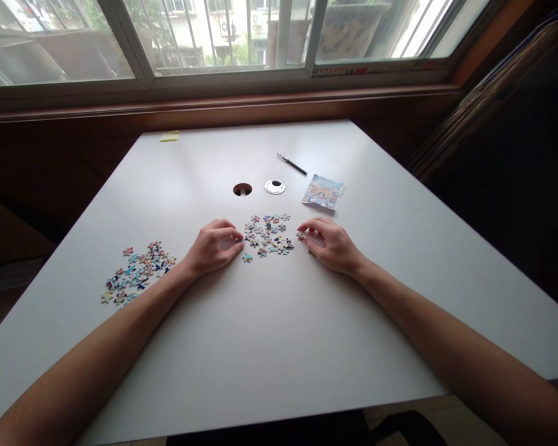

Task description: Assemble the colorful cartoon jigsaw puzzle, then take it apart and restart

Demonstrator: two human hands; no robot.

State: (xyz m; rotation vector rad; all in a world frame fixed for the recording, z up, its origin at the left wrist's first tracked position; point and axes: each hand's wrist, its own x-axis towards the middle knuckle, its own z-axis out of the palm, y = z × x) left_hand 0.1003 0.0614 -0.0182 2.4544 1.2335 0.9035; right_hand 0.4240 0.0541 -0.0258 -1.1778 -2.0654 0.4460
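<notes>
A loose cluster of small multicoloured jigsaw puzzle pieces (270, 234) lies in the middle of the white table. My left hand (216, 246) rests at the cluster's left edge, its fingers curved and the thumb a little apart from them. On the opposite side my right hand (330, 244) is bent over the table, fingers and thumb apart. A jigsaw piece (300, 236) lies by its fingertips, and another is partly hidden under that hand. A second pile of jigsaw pieces (137, 272) spreads to the left, partly covered by my left forearm.
Behind the right hand lies a printed picture sheet (323, 192), with a black pen (292, 163) farther back. The white table (270, 347) has an open cable hole (242, 189) and a round metal cover (274, 186). A yellow sticky note (170, 135) is at the far edge, below the window.
</notes>
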